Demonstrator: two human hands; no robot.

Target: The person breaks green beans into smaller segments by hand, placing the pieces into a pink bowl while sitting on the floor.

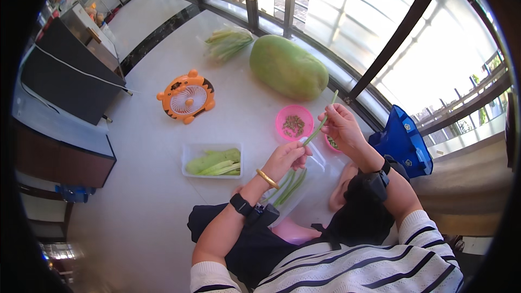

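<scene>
A long green bean point(316, 131) slants between my two hands. My left hand point(287, 157) grips its lower end, and my right hand point(340, 125) pinches it near the upper end. Beneath my left forearm, several more long beans point(291, 189) lie in a clear plastic container point(307, 195), partly hidden by the arm. Just beyond my hands stands a pink basket point(281, 129) with small green pieces point(294, 125) inside. A second pink container point(334, 149) with cut green pieces is partly covered by my right hand.
A clear tub point(184, 162) of green vegetables stands at the left. Farther off are an orange tiger-shaped fan point(188, 101), a large green melon point(288, 68) and bagged vegetables point(228, 42) by the window. A blue bag point(401, 144) stands to the right; a dark cabinet point(69, 73) is far left.
</scene>
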